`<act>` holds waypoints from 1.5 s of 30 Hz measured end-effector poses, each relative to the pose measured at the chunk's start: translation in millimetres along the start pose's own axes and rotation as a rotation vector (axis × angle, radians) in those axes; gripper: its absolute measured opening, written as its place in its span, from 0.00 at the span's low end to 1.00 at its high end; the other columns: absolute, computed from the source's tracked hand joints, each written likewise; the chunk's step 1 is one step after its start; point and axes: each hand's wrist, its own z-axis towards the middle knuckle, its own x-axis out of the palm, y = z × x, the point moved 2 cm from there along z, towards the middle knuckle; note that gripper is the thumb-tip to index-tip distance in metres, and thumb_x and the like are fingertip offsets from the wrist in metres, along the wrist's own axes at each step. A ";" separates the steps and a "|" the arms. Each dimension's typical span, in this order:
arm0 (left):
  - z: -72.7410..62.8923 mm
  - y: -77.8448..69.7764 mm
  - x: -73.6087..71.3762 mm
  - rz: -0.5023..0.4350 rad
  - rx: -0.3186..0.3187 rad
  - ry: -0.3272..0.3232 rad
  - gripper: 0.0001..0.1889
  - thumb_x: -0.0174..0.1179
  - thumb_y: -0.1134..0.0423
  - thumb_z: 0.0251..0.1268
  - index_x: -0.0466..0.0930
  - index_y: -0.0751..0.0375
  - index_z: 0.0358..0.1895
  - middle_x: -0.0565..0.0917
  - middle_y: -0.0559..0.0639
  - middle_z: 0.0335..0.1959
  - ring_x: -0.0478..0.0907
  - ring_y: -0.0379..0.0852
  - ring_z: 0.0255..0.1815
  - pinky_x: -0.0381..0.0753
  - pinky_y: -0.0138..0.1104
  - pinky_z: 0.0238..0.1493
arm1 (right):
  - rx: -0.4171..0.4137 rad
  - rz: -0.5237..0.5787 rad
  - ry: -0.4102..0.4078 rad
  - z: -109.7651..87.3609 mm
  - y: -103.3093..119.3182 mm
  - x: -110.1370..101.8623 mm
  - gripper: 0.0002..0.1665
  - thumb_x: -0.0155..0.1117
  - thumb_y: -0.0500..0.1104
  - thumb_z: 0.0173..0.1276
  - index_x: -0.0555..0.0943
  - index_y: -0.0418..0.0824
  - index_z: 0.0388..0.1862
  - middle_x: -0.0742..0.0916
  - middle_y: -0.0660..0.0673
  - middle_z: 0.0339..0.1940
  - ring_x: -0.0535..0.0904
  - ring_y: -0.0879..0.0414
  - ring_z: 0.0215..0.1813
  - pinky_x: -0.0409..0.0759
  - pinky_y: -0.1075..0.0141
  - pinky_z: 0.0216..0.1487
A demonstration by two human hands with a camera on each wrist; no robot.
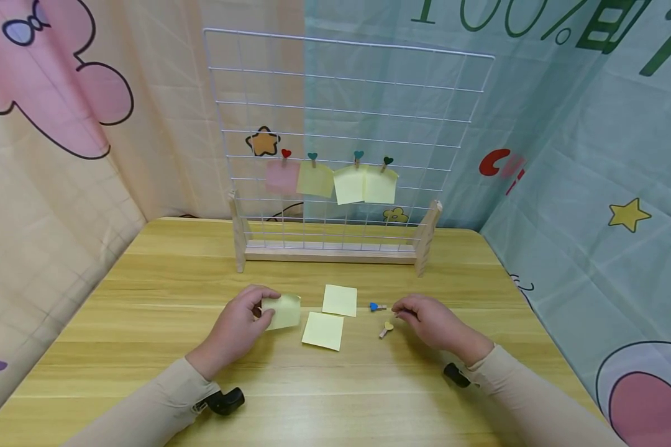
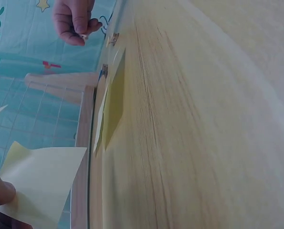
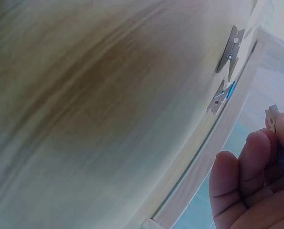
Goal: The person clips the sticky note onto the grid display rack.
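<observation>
My left hand (image 1: pixel 237 323) pinches a pale yellow sticky note (image 1: pixel 284 311) by its left side, thumb in front, tilted up over the table. Between thumb and fingertips of my right hand (image 1: pixel 433 323) is a small wooden clothespin (image 3: pixel 273 114); its wooden tip sticks out in the right wrist view, and the fingers hide most of the rest. Two more yellow notes lie between the hands, a farther note (image 1: pixel 340 300) and a nearer note (image 1: pixel 322 331). Just left of the right hand lie a clothespin with a blue heart (image 1: pixel 376 307) and a clothespin with a yellow heart (image 1: pixel 387 329).
A white wire grid (image 1: pixel 335 113) stands upright in a wooden base (image 1: pixel 330 254) at the back of the wooden table (image 1: pixel 162 298). Heart clothespins hold a pink note (image 1: pixel 282 178) and several yellow notes (image 1: pixel 315 180) on its wires. Printed curtains hang behind and beside the table.
</observation>
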 end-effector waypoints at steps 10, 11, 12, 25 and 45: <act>-0.7 0.9 0.9 -0.038 -0.030 0.000 0.14 0.62 0.72 0.73 0.83 0.62 0.58 0.88 0.52 0.52 0.83 0.46 0.47 0.85 0.34 0.45 | 0.068 0.040 0.003 1.8 -1.5 3.2 0.08 0.63 0.35 0.78 0.86 0.41 0.50 0.89 0.49 0.45 0.83 0.58 0.44 0.85 0.56 0.49; -0.9 0.9 0.9 -0.034 -0.027 0.000 0.13 0.62 0.72 0.73 0.84 0.61 0.57 0.88 0.51 0.52 0.83 0.46 0.47 0.85 0.35 0.46 | 0.079 0.047 0.003 2.0 -1.5 3.5 0.06 0.63 0.36 0.78 0.85 0.42 0.49 0.89 0.50 0.44 0.82 0.59 0.43 0.84 0.57 0.48; -1.2 0.8 0.7 -0.029 -0.023 -0.001 0.12 0.62 0.72 0.73 0.85 0.60 0.55 0.88 0.50 0.51 0.83 0.45 0.47 0.85 0.35 0.46 | 0.087 0.053 0.003 2.0 -1.3 3.6 0.06 0.64 0.37 0.78 0.85 0.43 0.48 0.89 0.51 0.42 0.81 0.60 0.42 0.84 0.58 0.47; -2.5 3.7 0.9 0.013 0.058 -0.021 0.10 0.62 0.71 0.75 0.89 0.51 0.45 0.87 0.42 0.45 0.76 0.34 0.40 0.81 0.31 0.41 | 0.107 0.091 0.019 1.3 0.2 6.1 0.03 0.66 0.38 0.77 0.85 0.44 0.44 0.88 0.53 0.39 0.79 0.61 0.39 0.82 0.62 0.44; -2.5 3.0 4.1 0.005 0.050 0.011 0.11 0.61 0.71 0.75 0.88 0.57 0.53 0.85 0.43 0.43 0.76 0.34 0.40 0.82 0.30 0.40 | 0.101 0.086 0.015 -0.5 -2.3 9.3 0.05 0.66 0.37 0.76 0.86 0.46 0.44 0.88 0.53 0.40 0.79 0.62 0.40 0.83 0.63 0.44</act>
